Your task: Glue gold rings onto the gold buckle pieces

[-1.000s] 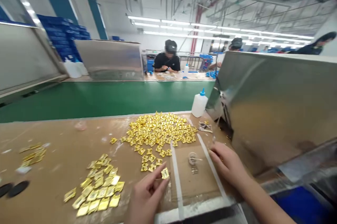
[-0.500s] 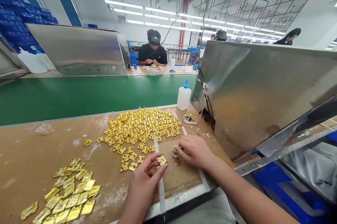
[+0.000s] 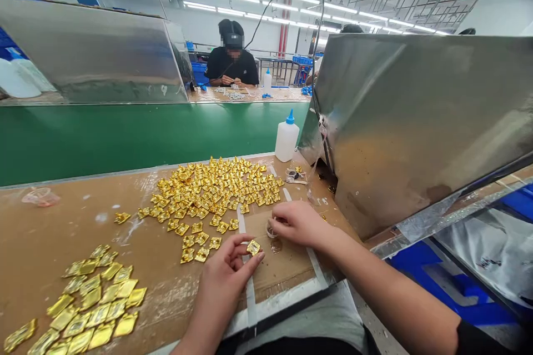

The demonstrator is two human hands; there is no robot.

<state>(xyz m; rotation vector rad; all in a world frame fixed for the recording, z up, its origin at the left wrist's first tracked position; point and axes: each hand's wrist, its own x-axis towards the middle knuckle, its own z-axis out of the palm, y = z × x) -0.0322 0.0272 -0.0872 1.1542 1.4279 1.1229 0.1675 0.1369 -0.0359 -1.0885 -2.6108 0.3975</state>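
My left hand point(image 3: 232, 269) is closed, pinching a small square gold-coloured metal piece point(image 3: 254, 247) between thumb and fingertips, its recessed face turned up. To its right, my right hand point(image 3: 297, 224) reaches over a small round clear cup point(image 3: 272, 229) on the table. The right fingers are pressed together at the cup's rim; what they hold, if anything, is hidden. Ahead of my hands lies a big heap of similar gold pieces point(image 3: 216, 185), with several set out in loose rows at its near edge. At the left, flatter gold plates point(image 3: 100, 313) lie in another group.
A white bottle with a blue tip point(image 3: 287, 138) stands at the table's far edge. A large metal panel point(image 3: 416, 133) slants up at the right. Beyond the green strip point(image 3: 125, 127), a person point(image 3: 233, 60) works at another table. Whitish tape strips point(image 3: 250, 294) cross the cardboard.
The view has tipped downward, so the table sits higher in the picture and shifted left. The gold piece in my left hand has turned slightly. My right hand stays at the cup.
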